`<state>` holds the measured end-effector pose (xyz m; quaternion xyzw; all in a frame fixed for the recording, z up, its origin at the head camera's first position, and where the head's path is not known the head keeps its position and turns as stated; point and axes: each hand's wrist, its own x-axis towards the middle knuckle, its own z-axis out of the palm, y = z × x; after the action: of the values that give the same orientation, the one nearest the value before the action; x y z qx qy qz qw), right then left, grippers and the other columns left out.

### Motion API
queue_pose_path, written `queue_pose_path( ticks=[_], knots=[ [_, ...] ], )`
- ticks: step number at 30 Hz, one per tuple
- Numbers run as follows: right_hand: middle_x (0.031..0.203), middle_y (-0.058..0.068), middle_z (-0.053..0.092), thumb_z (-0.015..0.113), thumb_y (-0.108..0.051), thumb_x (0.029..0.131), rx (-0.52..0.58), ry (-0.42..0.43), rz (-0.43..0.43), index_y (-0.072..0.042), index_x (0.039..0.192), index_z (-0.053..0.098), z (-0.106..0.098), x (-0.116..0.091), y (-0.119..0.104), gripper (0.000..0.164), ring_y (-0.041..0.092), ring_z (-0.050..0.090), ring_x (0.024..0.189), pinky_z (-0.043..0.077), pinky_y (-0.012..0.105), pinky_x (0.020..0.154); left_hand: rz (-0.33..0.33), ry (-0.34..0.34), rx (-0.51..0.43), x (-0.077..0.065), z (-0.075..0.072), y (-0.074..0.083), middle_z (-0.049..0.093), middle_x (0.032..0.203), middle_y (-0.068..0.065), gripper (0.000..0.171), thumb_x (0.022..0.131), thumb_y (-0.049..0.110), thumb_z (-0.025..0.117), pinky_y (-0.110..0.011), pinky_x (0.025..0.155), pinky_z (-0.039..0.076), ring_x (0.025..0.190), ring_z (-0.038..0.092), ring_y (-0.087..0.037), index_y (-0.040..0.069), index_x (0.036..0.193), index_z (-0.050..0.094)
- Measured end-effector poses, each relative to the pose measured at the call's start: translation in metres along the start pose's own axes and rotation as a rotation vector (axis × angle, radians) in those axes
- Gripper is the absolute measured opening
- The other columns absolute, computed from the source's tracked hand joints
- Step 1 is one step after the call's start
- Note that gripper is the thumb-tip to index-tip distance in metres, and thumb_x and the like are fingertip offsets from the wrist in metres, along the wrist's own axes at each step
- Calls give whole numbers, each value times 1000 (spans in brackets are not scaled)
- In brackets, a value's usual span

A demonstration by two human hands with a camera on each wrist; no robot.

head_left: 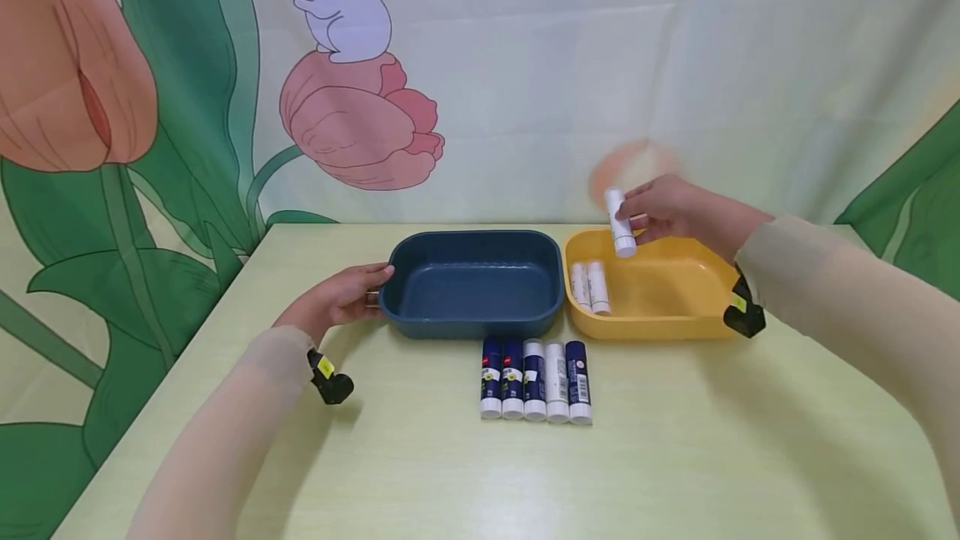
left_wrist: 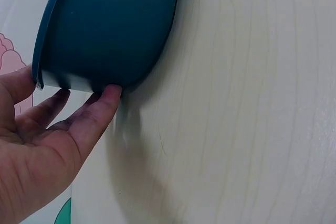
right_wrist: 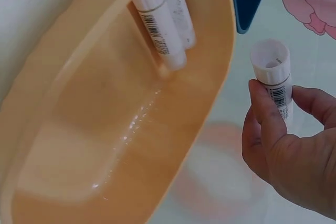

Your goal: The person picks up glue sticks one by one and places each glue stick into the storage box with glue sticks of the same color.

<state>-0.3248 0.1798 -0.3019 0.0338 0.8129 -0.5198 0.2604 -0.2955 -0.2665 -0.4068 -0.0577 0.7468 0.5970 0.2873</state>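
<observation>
My right hand [head_left: 660, 205] pinches a white glue stick [head_left: 620, 223] between thumb and fingers, raised over the back left of the yellow bin [head_left: 660, 327]. In the right wrist view, a recess shows in the near end of this glue stick [right_wrist: 270, 61]. Two more white glue sticks [head_left: 590, 287] lie side by side at the bin's left end. At the left end of the dark blue bin [head_left: 472, 327], my left hand [head_left: 341, 297] holds on, the thumb at the rim and the fingertips [left_wrist: 113, 92] against the outer wall. Nothing lies inside the dark blue bin.
The bins stand side by side on a pale wooden table [head_left: 420, 473]. In front of them lies a row of several glue sticks, mostly dark blue, with a white one [head_left: 557, 382] second from the right. A printed cloth [head_left: 525, 107] hangs right behind the table.
</observation>
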Motion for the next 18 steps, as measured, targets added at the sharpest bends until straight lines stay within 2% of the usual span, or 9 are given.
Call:
queue_pose_path(
  ticks=[3,7,11,15,18],
  knots=[
    [145,25,39,50,-9,106,-7,-13,9,10,156,26,3,3,7,58,26,55,112,53,42,101,-7,5,-1,0,0,0,57,118,1,63,113,33,34,-25,89,56,97,60,-7,8,165,11],
    [139,24,42,52,-7,105,-5,-30,18,10,154,28,5,5,17,57,21,58,102,62,35,89,-4,3,-3,0,0,-1,58,113,4,62,113,32,33,-25,87,56,95,61,-6,7,165,12],
    [137,23,44,53,-7,104,-12,-35,39,11,152,30,9,9,28,56,20,60,99,64,32,83,-4,-3,1,1,-1,-2,60,110,5,61,113,32,33,-26,89,56,94,62,-6,7,165,12],
    [141,25,44,54,-8,104,-42,-30,66,10,154,29,13,14,38,58,20,61,99,64,30,80,-11,-2,5,2,-2,-2,58,118,1,61,113,32,33,-30,95,56,98,61,-8,8,165,13],
    [148,27,41,54,-8,104,-51,-26,81,10,156,26,16,17,43,61,23,60,104,64,30,79,-16,9,6,2,-1,-1,55,126,-3,60,113,32,33,-33,101,55,101,59,-11,9,165,14]
  ],
)
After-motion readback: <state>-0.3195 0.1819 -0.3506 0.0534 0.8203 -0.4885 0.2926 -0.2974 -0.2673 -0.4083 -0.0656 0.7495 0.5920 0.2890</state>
